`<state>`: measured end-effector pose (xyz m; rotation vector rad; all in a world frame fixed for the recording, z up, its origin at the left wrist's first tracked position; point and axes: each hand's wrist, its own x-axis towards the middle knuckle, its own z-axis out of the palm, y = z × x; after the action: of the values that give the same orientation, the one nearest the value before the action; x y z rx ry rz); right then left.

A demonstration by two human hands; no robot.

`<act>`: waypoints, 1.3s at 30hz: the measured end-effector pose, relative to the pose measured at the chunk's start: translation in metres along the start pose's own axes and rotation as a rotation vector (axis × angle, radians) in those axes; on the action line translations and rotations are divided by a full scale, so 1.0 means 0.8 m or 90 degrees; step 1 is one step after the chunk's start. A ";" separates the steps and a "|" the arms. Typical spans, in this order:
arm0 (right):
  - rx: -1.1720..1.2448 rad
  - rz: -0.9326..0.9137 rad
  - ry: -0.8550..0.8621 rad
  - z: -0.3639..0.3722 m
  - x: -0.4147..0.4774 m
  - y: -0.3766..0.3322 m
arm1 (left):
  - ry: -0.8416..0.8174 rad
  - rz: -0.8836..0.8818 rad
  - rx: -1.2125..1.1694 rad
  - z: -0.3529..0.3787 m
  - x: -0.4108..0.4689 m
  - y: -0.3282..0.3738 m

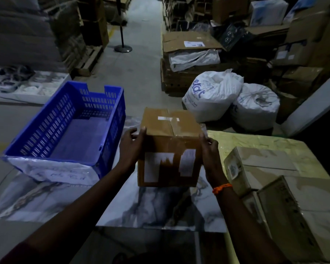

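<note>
- Brown taped cardboard box (171,147) with torn white labels, print unreadable; over the marbled tabletop (160,210)
- left hand (131,147) and right hand (211,155) grip its sides
- blue slotted plastic crate (69,128) just left; white sack (210,94) lettering partly readable

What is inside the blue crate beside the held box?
Only the bare floor of the blue crate shows, with no item on it. The strip behind its near wall is hidden by that wall.

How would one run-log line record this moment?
step: holding cardboard box | left hand: grips its left side | right hand: grips its right side | blue crate: beside box, left
</note>
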<state>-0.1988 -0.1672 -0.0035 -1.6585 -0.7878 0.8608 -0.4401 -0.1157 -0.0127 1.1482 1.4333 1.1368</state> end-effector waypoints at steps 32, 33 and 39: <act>-0.196 0.072 -0.200 0.013 0.072 0.064 | -0.177 -0.103 0.230 0.019 0.021 -0.042; -0.186 0.074 -0.197 0.015 0.074 0.064 | -0.176 -0.097 0.235 0.020 0.022 -0.041; -0.117 0.003 -0.172 0.007 0.057 0.030 | -0.146 -0.007 0.217 0.011 0.035 -0.022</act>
<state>-0.1778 -0.1318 -0.0348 -1.7248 -1.0754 1.0563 -0.4365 -0.0897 -0.0344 1.4534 1.4837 0.7393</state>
